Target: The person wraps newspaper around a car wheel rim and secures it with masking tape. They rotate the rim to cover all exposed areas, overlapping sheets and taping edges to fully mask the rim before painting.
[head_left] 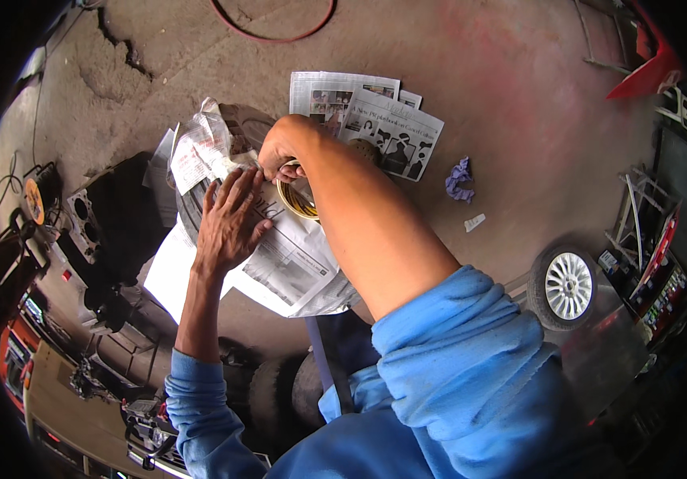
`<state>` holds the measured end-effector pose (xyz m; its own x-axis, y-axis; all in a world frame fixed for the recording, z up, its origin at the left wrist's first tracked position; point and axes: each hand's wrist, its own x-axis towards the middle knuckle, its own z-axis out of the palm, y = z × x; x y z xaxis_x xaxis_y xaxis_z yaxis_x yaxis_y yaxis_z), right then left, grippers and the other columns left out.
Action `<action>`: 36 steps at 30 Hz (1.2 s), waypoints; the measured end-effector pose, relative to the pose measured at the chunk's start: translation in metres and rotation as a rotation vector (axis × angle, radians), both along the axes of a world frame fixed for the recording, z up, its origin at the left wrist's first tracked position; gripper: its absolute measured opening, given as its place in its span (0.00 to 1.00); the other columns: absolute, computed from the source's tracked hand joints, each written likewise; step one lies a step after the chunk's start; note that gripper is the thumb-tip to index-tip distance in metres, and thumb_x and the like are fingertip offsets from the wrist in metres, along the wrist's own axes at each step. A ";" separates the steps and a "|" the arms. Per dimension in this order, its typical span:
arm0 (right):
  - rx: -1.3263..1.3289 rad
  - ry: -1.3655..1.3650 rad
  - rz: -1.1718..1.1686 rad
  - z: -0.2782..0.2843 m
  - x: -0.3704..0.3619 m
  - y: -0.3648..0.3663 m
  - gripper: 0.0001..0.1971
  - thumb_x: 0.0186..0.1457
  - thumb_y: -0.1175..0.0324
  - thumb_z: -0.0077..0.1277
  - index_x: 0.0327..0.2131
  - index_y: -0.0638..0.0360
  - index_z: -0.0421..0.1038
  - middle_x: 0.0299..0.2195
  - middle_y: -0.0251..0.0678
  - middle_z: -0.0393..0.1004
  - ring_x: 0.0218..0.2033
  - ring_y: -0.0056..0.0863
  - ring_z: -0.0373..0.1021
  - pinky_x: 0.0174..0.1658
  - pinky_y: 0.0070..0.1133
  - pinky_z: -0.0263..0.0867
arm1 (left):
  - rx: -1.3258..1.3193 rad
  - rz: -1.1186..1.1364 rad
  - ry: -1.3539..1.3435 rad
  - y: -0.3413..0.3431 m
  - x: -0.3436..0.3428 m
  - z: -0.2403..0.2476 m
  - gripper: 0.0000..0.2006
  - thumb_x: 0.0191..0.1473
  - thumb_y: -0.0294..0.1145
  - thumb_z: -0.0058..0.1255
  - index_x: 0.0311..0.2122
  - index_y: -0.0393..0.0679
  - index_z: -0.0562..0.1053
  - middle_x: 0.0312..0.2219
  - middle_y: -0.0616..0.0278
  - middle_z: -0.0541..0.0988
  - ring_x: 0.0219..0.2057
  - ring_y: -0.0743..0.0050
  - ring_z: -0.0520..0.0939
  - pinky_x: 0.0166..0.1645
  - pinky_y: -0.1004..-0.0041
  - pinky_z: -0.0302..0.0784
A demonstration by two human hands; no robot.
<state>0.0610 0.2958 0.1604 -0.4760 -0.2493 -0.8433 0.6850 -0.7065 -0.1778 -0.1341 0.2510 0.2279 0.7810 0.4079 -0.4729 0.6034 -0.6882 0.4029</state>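
One yellow ring (pixel 288 204), opening upward; right fingers (pixel 296 171) curled round rim, left fingers (pixel 234 188) spread across newspaper (pixel 295 267).

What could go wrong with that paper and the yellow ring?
The newspaper might tear or slide, because the left hand lies spread on top of it. The yellow ring could slip, since the right hand seems to hold it by one edge.

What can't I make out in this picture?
Head view:
Yellowish ring: right part hidden by the right forearm.
Right hand: some fingers hidden behind the hand itself.
Whatever the newspaper covers: mostly hidden beneath it.
Red hose: cut off by the upper edge.
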 end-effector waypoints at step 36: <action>-0.061 -0.186 -0.937 0.111 0.040 -0.132 0.11 0.57 0.69 0.46 0.40 0.66 0.67 0.19 0.38 0.68 0.13 0.23 0.64 0.14 0.22 0.64 | 0.125 -0.043 0.064 0.006 0.007 -0.008 0.35 0.51 0.63 0.40 0.57 0.49 0.61 0.58 0.57 0.61 0.62 0.57 0.56 0.62 0.47 0.45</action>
<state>0.1010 0.1639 0.2719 -0.3643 0.1189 -0.9237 -0.1502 -0.9863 -0.0677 -0.1274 0.2570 0.2203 0.7690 0.4340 -0.4694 0.5941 -0.7563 0.2739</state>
